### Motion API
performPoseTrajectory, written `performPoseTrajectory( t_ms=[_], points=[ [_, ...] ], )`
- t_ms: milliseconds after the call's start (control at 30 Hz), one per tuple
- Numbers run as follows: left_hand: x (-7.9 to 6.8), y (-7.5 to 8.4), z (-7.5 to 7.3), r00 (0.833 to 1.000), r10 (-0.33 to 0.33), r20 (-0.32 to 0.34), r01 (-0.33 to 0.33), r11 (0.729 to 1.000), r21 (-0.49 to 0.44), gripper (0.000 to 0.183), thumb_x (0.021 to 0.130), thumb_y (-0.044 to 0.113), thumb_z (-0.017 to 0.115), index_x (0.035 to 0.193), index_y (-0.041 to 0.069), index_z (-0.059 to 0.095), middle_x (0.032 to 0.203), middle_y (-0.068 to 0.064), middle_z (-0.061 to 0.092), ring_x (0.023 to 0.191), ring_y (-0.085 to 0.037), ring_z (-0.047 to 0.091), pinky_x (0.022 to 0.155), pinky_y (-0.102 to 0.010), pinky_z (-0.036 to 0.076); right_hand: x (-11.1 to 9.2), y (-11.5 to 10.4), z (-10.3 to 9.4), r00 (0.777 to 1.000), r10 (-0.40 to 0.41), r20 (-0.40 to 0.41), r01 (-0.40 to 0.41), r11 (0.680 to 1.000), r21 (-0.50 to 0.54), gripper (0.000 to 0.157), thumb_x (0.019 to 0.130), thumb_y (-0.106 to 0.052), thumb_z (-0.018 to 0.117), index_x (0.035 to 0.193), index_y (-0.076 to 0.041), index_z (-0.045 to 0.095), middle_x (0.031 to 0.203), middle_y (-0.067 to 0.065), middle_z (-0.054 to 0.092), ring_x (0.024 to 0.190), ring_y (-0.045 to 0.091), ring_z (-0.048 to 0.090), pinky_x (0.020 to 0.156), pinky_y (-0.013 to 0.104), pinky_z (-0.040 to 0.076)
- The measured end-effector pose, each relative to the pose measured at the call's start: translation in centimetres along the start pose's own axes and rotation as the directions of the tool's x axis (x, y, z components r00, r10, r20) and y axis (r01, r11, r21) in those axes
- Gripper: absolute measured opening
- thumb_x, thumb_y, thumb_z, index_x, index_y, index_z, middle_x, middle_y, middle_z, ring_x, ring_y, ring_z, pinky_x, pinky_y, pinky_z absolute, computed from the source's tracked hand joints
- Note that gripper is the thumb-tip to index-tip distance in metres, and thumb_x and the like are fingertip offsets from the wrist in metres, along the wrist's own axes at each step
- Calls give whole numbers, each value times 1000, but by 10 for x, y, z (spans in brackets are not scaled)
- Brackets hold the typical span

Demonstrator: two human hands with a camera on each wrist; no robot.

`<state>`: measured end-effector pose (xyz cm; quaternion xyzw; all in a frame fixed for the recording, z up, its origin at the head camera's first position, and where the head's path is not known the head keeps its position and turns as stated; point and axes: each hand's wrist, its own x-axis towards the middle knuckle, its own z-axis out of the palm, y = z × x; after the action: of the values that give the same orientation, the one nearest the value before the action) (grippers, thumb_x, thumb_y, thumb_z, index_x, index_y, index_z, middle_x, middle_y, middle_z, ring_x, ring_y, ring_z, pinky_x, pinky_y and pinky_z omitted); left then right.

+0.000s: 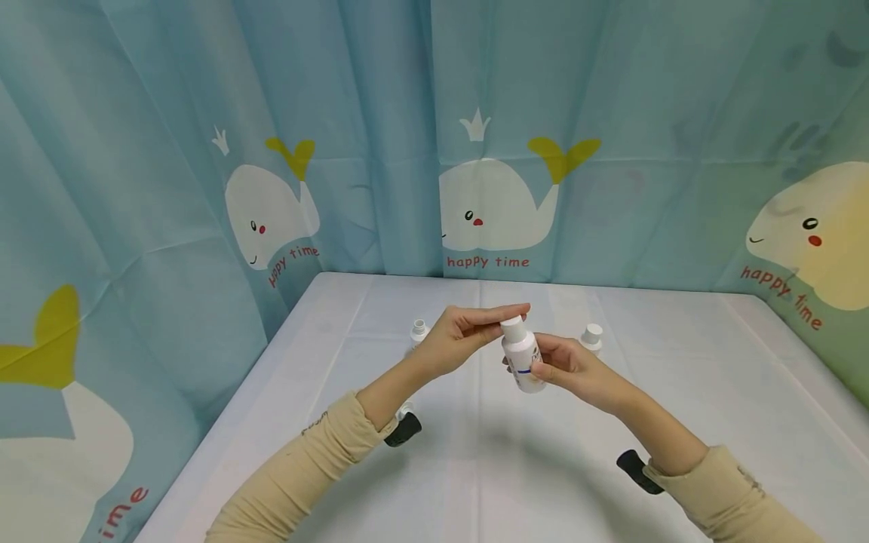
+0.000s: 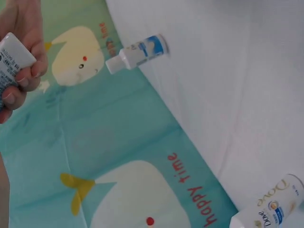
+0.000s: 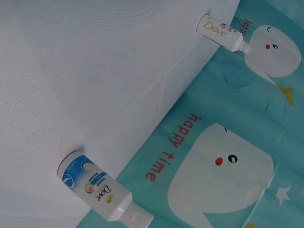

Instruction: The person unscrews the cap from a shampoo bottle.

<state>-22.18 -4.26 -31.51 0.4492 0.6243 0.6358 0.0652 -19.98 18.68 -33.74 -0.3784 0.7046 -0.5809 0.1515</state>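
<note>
My right hand [image 1: 570, 363] holds a small white bottle [image 1: 521, 365] with a blue line on its label, tilted above the table. My left hand [image 1: 444, 341] is at the bottle's white cap [image 1: 514, 328], thumb on its near left side and long fingers reaching over and behind it. In the left wrist view, a hand [image 2: 35, 52] grips the printed bottle [image 2: 13, 59] at the left edge. An uncapped white bottle [image 1: 419, 329] stands behind my left hand. Behind the right hand is a capped white bottle [image 1: 592, 336], partly hidden.
A white table [image 1: 713, 362] spreads beneath the hands. Under my left wrist lies a small white object [image 1: 405, 409], mostly covered by the black wrist device [image 1: 404, 430]. Blue whale-print curtains [image 1: 380, 151] border the table's back and sides.
</note>
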Motion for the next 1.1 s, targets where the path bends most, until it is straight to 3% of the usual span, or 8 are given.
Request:
performPoseTrajectory(
  t_ms=[67, 233, 300, 567, 767, 900, 1000, 1100],
  points=[
    [0, -1, 1, 1000, 6, -5, -6, 1000, -10, 36, 95, -1, 49, 128, -16, 45, 135, -30, 45, 129, -38, 44, 106, -36, 42, -1, 0, 1, 1000, -5, 4, 5, 1000, 4, 34, 99, -10, 46, 133, -16, 47, 120, -11, 62, 109, 6, 61, 93, 22, 49],
    [-1, -6, 0, 999, 11, -37, -12, 1000, -20, 37, 94, 0, 52, 126, -17, 46, 132, -31, 47, 127, -39, 46, 105, -36, 43, 2, -1, 2, 1000, -2, 1, 2, 1000, -16, 44, 99, -11, 46, 137, 10, 36, 120, -16, 60, 110, 4, 59, 92, 21, 49],
    [-1, -8, 0, 998, 7, -58, -8, 1000, -25, 36, 93, 0, 53, 125, -17, 47, 131, -31, 48, 126, -38, 47, 104, -36, 44, 3, -1, 3, 1000, -1, -5, 1, 999, -36, 48, 99, -12, 47, 135, 16, 32, 119, -18, 60, 109, 3, 59, 92, 20, 49],
    [-3, -12, 3, 987, -25, -160, 14, 998, -67, 38, 89, 2, 60, 119, -18, 51, 126, -32, 51, 122, -33, 52, 99, -34, 47, 4, 1, 1, 999, 11, -34, -13, 998, -66, 47, 99, -11, 48, 134, 17, 35, 118, -16, 60, 107, 3, 59, 91, 19, 49],
    [-4, -14, 5, 970, -10, -244, -12, 996, -90, 55, 79, 20, 69, 112, -21, 54, 119, -35, 53, 107, -10, 64, 93, -34, 52, 5, 1, 1, 998, 10, -57, -15, 996, -90, 48, 98, -14, 50, 134, 15, 36, 117, -19, 59, 106, 3, 58, 90, 20, 49],
    [-4, -12, 7, 955, -12, -295, -7, 998, -65, 42, 79, 6, 71, 106, -22, 57, 115, -35, 56, 96, -1, 66, 87, -35, 54, 5, 0, 2, 997, 7, -73, -14, 995, -101, 48, 98, -14, 51, 133, 16, 37, 115, -20, 59, 104, 3, 59, 89, 20, 50],
    [-4, -11, 8, 946, -5, -325, -5, 1000, -29, 30, 79, -5, 69, 102, -21, 59, 111, -35, 58, 93, -1, 67, 84, -35, 55, 6, -1, 2, 996, 9, -90, -20, 992, -121, 49, 97, -14, 52, 133, 16, 38, 114, -22, 59, 103, 2, 59, 88, 19, 50],
    [-3, -10, 9, 933, 40, -358, -28, 999, 39, 24, 77, -7, 70, 95, -19, 63, 103, -34, 62, 91, -3, 67, 84, -33, 56, 6, -1, 4, 994, 10, -110, -25, 990, -138, 49, 96, -14, 53, 133, 15, 39, 112, -21, 60, 100, 3, 59, 86, 19, 51]
  ],
)
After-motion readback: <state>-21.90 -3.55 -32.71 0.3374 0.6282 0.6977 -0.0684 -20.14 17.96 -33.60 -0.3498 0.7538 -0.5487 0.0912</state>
